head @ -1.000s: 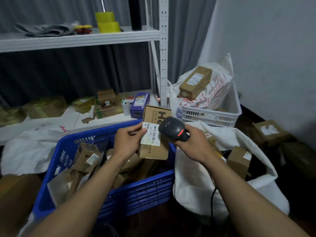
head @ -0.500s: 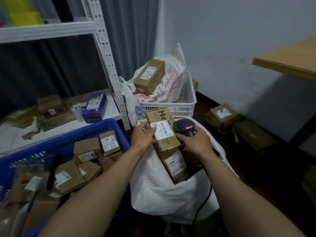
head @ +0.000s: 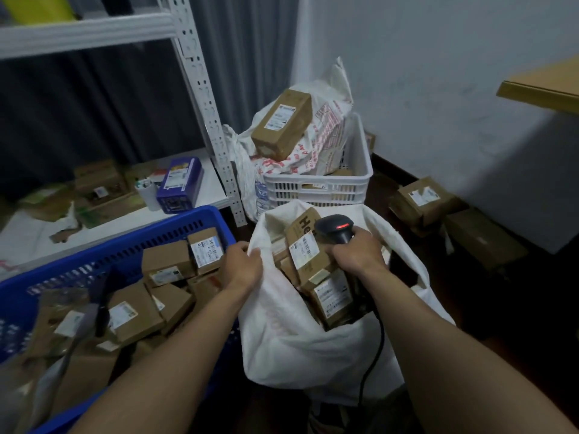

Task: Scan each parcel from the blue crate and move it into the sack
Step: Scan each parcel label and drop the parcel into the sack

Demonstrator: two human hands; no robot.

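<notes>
The blue crate [head: 131,242] at the left holds several brown cardboard parcels [head: 167,263] with white labels. To its right stands the open white sack [head: 282,333] with several parcels inside. A long brown parcel [head: 308,249] with a white barcode label lies tilted on top of them, free of both hands. My left hand [head: 242,266] grips the sack's left rim. My right hand [head: 357,253] holds a black barcode scanner [head: 336,228] with a red light, just right of that parcel; its cable [head: 372,355] hangs down over the sack.
A white basket [head: 319,189] behind the sack holds a printed bag and a brown box [head: 282,125]. A white metal shelf post [head: 206,111] stands by the crate, with a purple box [head: 180,184] on the low shelf. More boxes [head: 423,198] lie on the dark floor at right, under a wooden tabletop [head: 542,87].
The long parcel went from my left hand down into the sack. My left hand let go of it and now grips the sack's rim. The scanner hand moved lower with it.
</notes>
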